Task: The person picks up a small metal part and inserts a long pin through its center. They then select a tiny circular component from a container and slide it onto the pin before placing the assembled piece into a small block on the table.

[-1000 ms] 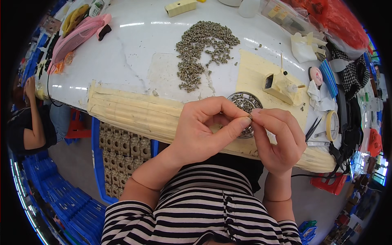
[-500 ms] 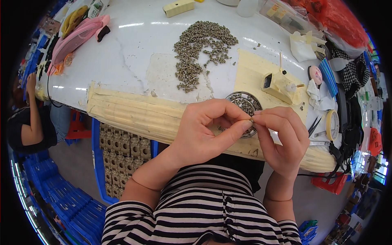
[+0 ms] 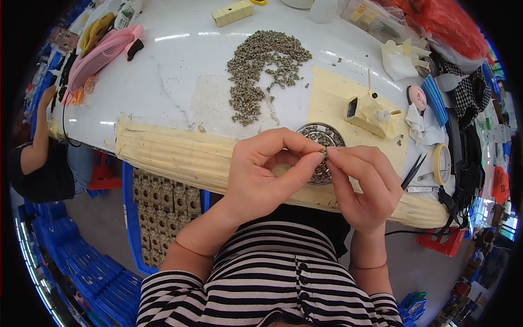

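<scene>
My left hand (image 3: 267,171) and my right hand (image 3: 368,182) meet fingertip to fingertip above the front edge of the table. Pinched between both thumbs and forefingers is a small metal part (image 3: 325,153), mostly covered by the fingers, so its exact kind cannot be made out. Just behind and under the fingertips stands a round metal dish (image 3: 339,133) holding many similar small parts. Farther back on the white table lies a big loose pile of small metal parts (image 3: 253,71), curved like a hook.
A tape-wrapped block (image 3: 373,117) with thin sticks stands on yellow paper to the right. Beyond it lie tweezers (image 3: 414,171) and a tape roll (image 3: 442,164). Below left, a blue crate (image 3: 128,218) holds rows of metal blocks. Another person (image 3: 43,169) sits at far left.
Both hands have shifted slightly left in the picture, still pinching the small part together. The whole table view has also moved a little left. At far left, the other person's arm has moved.
</scene>
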Demonstrator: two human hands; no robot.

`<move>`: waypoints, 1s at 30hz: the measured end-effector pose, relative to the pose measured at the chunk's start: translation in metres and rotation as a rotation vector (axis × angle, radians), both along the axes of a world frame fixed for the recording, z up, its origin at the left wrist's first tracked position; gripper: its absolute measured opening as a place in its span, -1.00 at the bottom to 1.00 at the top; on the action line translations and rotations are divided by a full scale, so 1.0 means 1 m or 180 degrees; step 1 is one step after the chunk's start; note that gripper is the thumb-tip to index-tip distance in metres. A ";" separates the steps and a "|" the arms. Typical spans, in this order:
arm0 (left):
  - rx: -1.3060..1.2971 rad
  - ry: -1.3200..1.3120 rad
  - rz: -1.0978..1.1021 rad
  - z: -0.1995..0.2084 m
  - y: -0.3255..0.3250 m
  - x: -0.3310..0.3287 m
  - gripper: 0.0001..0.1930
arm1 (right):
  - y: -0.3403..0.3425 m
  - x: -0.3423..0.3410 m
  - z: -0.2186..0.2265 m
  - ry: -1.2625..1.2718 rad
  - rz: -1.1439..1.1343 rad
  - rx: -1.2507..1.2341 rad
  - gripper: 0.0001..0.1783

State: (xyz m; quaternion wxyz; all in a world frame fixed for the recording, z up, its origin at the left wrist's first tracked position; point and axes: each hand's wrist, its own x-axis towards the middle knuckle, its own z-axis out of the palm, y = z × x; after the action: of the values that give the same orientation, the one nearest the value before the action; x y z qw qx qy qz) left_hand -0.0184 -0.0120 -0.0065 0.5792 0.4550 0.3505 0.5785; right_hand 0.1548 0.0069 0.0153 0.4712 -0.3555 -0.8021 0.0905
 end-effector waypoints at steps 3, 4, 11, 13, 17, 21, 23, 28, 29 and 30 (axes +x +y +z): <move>-0.0003 -0.0047 0.0064 0.000 -0.001 0.001 -0.89 | -0.001 -0.001 -0.003 0.0039 0.0041 0.0004 -0.72; 0.0007 -0.0041 0.0082 0.000 -0.001 0.001 -0.89 | 0.000 -0.001 -0.003 0.0053 0.0053 0.0009 -0.71; 0.0019 -0.0012 -0.0063 -0.001 -0.001 -0.002 -0.90 | 0.000 -0.002 0.001 0.0016 0.0001 -0.0016 -0.69; -0.0009 -0.0013 -0.0104 0.000 -0.001 -0.002 -0.91 | 0.000 -0.001 0.001 -0.0022 0.0018 -0.0008 -0.69; 0.0073 0.0013 -0.0112 -0.001 -0.001 -0.001 -0.91 | 0.001 0.002 0.001 -0.0094 0.0059 0.0002 -0.70; 0.0076 0.0017 -0.0101 0.000 -0.001 -0.001 -0.91 | 0.002 0.002 0.002 -0.0137 0.0081 0.0014 -0.70; 0.0073 0.0033 -0.0101 -0.001 -0.001 -0.001 -0.92 | 0.002 0.003 0.002 -0.0148 0.0078 0.0013 -0.71; 0.0055 0.0057 -0.0093 0.000 -0.001 -0.001 -0.92 | 0.003 0.003 0.002 -0.0149 0.0076 0.0011 -0.72; 0.0058 0.0057 -0.0093 0.000 -0.001 -0.001 -0.92 | 0.003 0.003 0.002 -0.0153 0.0070 0.0008 -0.72; 0.0059 0.0059 -0.0092 0.000 -0.001 -0.001 -0.92 | 0.003 0.003 0.002 -0.0153 0.0065 0.0004 -0.72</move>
State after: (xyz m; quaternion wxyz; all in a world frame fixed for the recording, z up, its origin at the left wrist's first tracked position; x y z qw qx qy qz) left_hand -0.0192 -0.0129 -0.0064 0.5799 0.4708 0.3439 0.5690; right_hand 0.1573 0.0094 0.0177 0.4510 -0.3491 -0.8169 0.0862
